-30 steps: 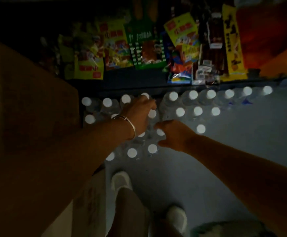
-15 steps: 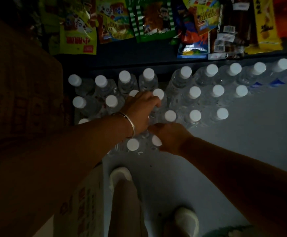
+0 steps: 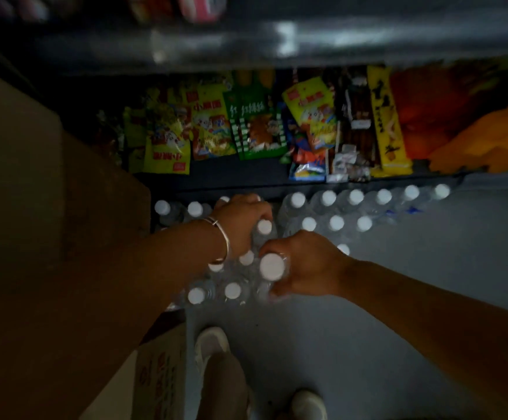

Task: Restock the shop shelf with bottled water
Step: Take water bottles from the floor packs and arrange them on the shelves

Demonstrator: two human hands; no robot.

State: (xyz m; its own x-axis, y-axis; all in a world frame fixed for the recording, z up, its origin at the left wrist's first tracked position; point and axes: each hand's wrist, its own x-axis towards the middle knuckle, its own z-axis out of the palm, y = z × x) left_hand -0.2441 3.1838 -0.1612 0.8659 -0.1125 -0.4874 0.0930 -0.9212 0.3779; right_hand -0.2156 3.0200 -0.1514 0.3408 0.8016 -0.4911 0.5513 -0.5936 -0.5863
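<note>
At six o'clock, nearest the camera, two pale rounded shoes (image 3: 212, 344) stand on the smooth grey floor (image 3: 398, 313), and a printed cardboard carton (image 3: 159, 380) sits at seven o'clock beside them. Just beyond, towards the centre, lies a plastic-wrapped pack of water bottles (image 3: 216, 286), clear ribbed cylinders with flat round white caps, the film crinkled and glossy. The right hand (image 3: 304, 265) curls its fingers round one bottle (image 3: 272, 266) at the pack's near right corner; that bottle's cap looks larger than its neighbours and has come up since half a second ago, when the hand lay lower among the caps. The left hand (image 3: 240, 222), with a thin metal bangle (image 3: 221, 241) on the wrist, grips the neck of another bottle (image 3: 264, 228) in the pack; its fingers are closed round it, as they were before. At twelve to two o'clock a loose row of bottles (image 3: 355, 197) stands on the floor against the shelf base, with a shorter row in front. A tall brown cardboard box (image 3: 65, 192) fills nine o'clock. Farther off, on the dark shelf (image 3: 246, 174), shiny foil snack packets (image 3: 168, 147) in yellow, green and orange stand upright. A blurred grey metal shelf edge (image 3: 277, 40) at twelve o'clock has newly come into view.
</note>
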